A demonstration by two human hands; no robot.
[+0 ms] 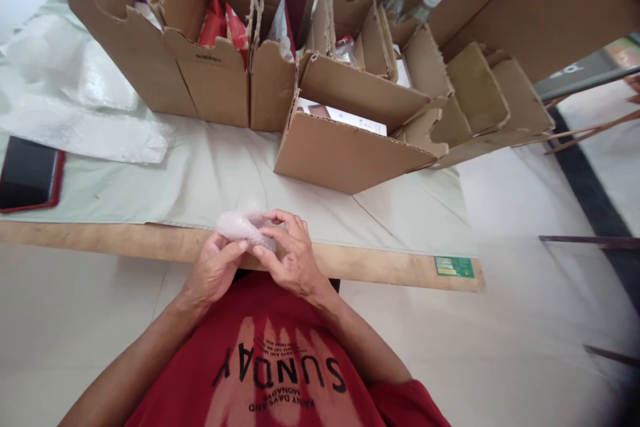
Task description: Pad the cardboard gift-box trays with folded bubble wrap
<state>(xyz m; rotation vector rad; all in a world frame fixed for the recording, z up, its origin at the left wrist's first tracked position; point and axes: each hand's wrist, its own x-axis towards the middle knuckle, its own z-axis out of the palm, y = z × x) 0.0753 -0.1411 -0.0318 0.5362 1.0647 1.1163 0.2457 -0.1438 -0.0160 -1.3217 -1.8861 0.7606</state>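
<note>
our left hand (213, 270) and right hand (290, 257) pinch a small clear plastic bag (240, 225) together at the bench's (150, 240) near edge, its long axis left-right.

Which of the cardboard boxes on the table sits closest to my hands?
The low open cardboard box lying forward of the row, just beyond your hands; the others stand farther back.

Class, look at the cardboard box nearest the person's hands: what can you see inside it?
Inside the nearest cardboard box, white and dark brown flat items show above the front wall. The wall hides their lower parts and the box floor.
</note>
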